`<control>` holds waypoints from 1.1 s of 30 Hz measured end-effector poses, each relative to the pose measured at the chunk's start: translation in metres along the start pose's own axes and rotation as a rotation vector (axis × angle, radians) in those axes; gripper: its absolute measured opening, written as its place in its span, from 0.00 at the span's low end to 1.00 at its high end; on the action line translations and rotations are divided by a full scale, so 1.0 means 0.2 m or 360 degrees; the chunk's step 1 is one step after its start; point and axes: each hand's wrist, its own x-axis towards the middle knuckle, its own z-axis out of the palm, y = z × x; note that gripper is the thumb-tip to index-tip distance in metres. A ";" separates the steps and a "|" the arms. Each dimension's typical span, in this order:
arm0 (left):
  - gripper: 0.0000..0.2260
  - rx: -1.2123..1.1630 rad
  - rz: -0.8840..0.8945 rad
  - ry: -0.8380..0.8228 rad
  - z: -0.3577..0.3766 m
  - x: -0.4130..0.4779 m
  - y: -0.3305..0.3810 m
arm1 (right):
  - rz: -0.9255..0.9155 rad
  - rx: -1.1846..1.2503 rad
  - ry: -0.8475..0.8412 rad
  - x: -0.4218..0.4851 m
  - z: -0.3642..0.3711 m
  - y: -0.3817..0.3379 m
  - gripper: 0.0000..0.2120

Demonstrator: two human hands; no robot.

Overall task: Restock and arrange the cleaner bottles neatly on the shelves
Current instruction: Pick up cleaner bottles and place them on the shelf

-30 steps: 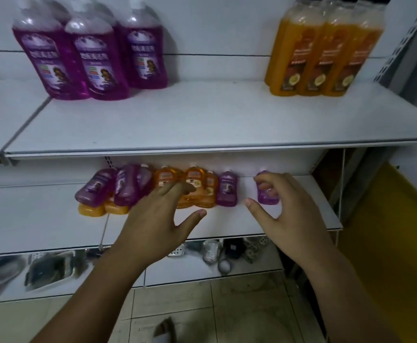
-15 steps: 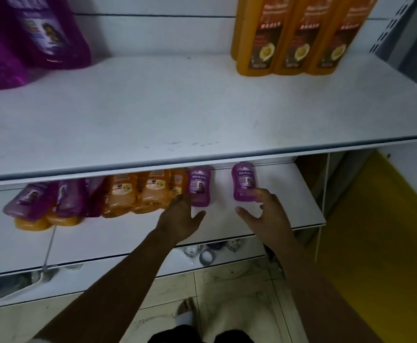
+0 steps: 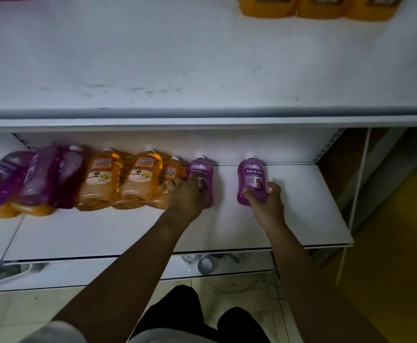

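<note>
Open and short of the row half a second ago, the left hand (image 3: 188, 196) now grips the end purple cleaner bottle (image 3: 203, 173) and the right hand (image 3: 266, 205) grips the lone purple cleaner bottle (image 3: 250, 175), both at the back of the lower shelf (image 3: 301, 206), so closing their gap can likely begin.

Lower shelf (image 3: 296, 219) carries purple bottles (image 3: 250, 178), orange bottles (image 3: 141, 180)
</note>
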 end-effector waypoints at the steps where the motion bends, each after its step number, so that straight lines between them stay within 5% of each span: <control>1: 0.36 -0.0097 -0.0026 0.0020 0.01 0.00 0.03 | 0.0042 0.0015 0.0024 0.02 0.01 0.00 0.55; 5: 0.40 -0.0673 -0.0050 0.0054 0.04 -0.05 0.13 | 0.0247 -0.0023 -0.0074 0.08 0.01 -0.02 0.52; 8: 0.45 -0.1071 -0.0103 -0.0172 0.01 -0.06 0.18 | 0.0254 0.0005 -0.0374 0.06 -0.03 -0.05 0.27; 9: 0.39 -0.1161 -0.0114 -0.0250 0.00 -0.07 0.17 | 0.0272 0.0072 -0.0456 0.05 -0.06 -0.05 0.24; 11: 0.22 -0.1521 -0.0252 -0.0440 -0.07 -0.11 0.16 | 0.0398 0.0409 -0.0574 0.01 -0.11 -0.05 0.21; 14: 0.13 -0.2079 -0.0337 -0.0800 -0.18 -0.23 0.08 | 0.0500 0.0723 -0.0645 -0.11 -0.19 -0.07 0.21; 20: 0.22 -0.2538 -0.0443 -0.1042 -0.35 -0.58 -0.11 | 0.0391 0.0849 -0.1038 -0.53 -0.31 -0.22 0.23; 26: 0.36 -0.2662 -0.0243 -0.0828 -0.56 -1.04 -0.29 | -0.0020 0.0576 -0.1397 -0.92 -0.31 -0.43 0.31; 29: 0.33 -0.2674 -0.0178 -0.0494 -0.72 -1.29 -0.30 | -0.0260 0.0457 -0.1494 -1.09 -0.28 -0.56 0.39; 33: 0.30 -0.2639 -0.0178 0.0098 -0.93 -1.56 -0.32 | -0.0549 0.0619 -0.1456 -1.31 -0.26 -0.76 0.32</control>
